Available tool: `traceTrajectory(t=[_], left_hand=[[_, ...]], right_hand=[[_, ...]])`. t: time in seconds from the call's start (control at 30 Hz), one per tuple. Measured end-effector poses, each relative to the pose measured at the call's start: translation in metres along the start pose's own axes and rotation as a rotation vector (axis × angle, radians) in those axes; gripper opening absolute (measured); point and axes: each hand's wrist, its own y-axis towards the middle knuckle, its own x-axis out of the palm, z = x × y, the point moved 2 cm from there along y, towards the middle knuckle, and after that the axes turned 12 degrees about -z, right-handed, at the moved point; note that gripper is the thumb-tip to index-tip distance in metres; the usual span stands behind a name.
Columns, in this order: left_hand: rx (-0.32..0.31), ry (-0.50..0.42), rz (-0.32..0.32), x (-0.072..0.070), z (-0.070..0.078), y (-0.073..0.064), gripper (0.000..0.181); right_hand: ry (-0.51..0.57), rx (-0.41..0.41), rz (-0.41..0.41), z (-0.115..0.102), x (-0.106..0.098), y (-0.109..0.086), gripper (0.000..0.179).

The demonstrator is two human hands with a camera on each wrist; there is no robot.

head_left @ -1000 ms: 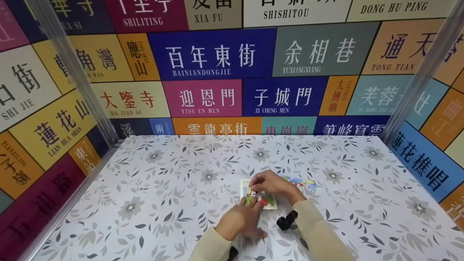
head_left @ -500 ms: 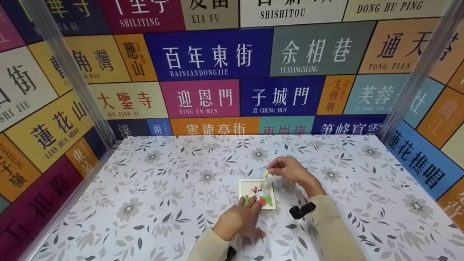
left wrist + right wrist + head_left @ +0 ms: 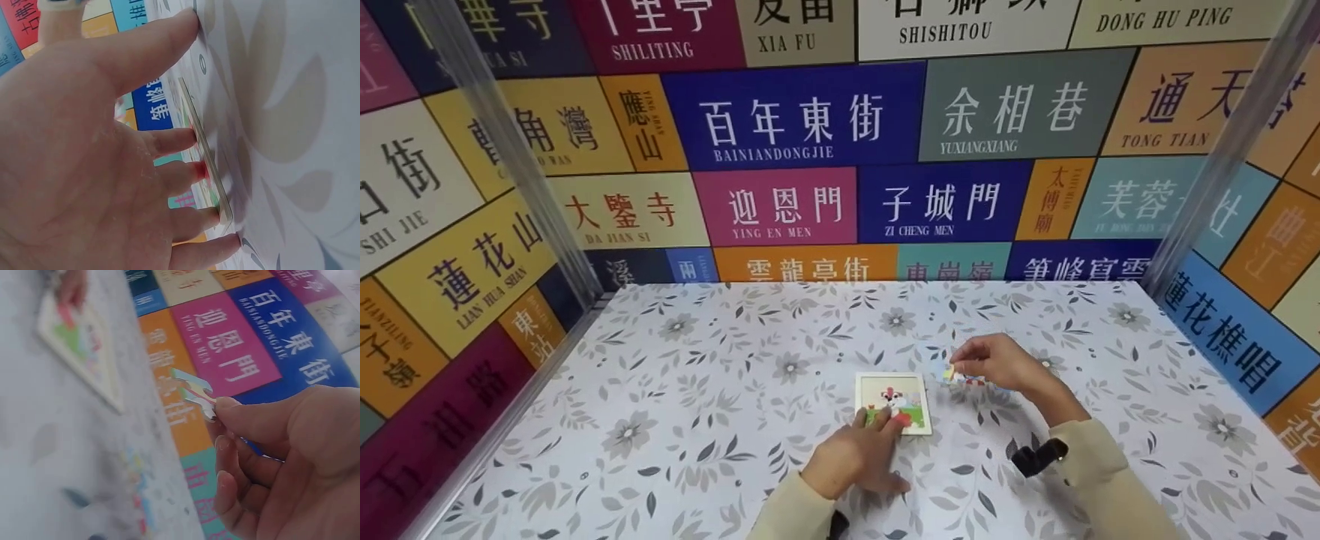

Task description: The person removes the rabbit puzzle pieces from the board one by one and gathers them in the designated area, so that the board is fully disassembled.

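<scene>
1. The left hand [image 3: 859, 455] lies palm down with fingers extended, tips pressing the near part of the puzzle board [image 3: 913, 380], thumb spread aside.
2. The board lies flat on the tablecloth [image 3: 697, 420], its picture seemingly part-filled.
3. Right of it, a puzzle piece [image 3: 194, 391] is pinched above loose pieces [image 3: 976, 382]; the step seems to be choosing or placing pieces, calling for careful alignment and a steady board.
4. The right hand [image 3: 1001, 364] grips that piece between thumb and finger, wrist raised.
</scene>
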Motion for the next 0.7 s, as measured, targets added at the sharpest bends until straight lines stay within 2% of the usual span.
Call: traceTrajectory(t=[0.27,0.5,0.7], left_hand=[[-0.009,0.007,-0.023,0.001,0.000,0.003,0.089],[-0.016,0.026,-0.001,0.000,0.000,0.001,0.088],[-0.003,0.038,0.024,0.001,0.001,0.001,0.089]], right_hand=[[-0.043,-0.012,0.038,0.025,0.015,0.001,0.010],[-0.090,0.060,0.079,0.024,0.024,0.006,0.005],[-0.095,0.099,0.094,0.017,0.024,0.006,0.007]])
